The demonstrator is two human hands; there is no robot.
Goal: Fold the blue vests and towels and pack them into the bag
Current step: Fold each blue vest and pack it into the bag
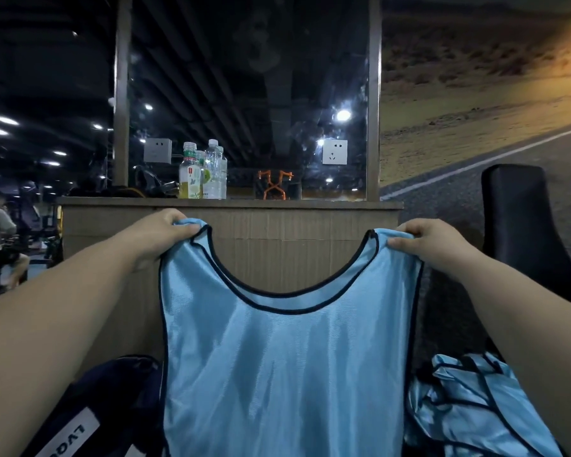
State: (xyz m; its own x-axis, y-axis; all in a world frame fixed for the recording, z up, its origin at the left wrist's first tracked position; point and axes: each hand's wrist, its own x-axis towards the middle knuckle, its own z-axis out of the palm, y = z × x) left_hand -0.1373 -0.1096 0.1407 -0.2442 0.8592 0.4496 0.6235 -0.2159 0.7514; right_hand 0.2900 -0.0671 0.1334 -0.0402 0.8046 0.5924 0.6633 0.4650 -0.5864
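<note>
vest: light blue vest point(277, 374), shiny mesh-looking fabric with dark piping round the neck and armholes, held up flat and hanging straight down between the two hands, scoop neck facing the camera
left hand: left hand point(160, 237) has its fingers point(187, 228) pinched closed on the left shoulder strap, thumb over the top
right hand: right hand point(426, 244) is doing the same on the right strap, fingers point(401, 241) curled tight over the fabric, no gap showing
more vests: crumpled pile of blue vests point(472, 407) sits below and a bit outside the right fingers, same piping
bag: dark navy bag point(112, 400) below the left fingers, white label with lettering, partly hidden by the vest, so can't really tell if it's open
behind: wooden ledge point(231, 203) beyond the fingers, with a few drink bottles point(202, 173) standing on it
</note>
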